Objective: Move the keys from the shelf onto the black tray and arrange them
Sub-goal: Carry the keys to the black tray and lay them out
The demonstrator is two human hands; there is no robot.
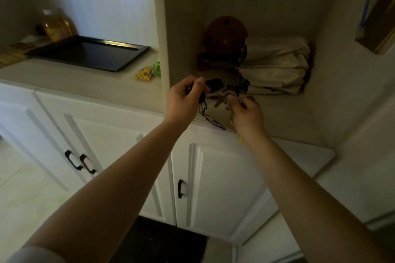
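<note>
My left hand is closed around a dark key fob with a black cord that dangles below it, at the front of the shelf nook. My right hand is closed on a bunch of keys, with a small yellow tag hanging under the wrist. Both hands hover over a round camouflage-patterned helmet on the shelf. The black tray lies empty on the counter to the left, past the nook's side wall.
A brown helmet and a folded white bundle sit deeper in the nook. On the counter stand a bottle of oil, a yellow packet and a green item. White cabinet doors are below.
</note>
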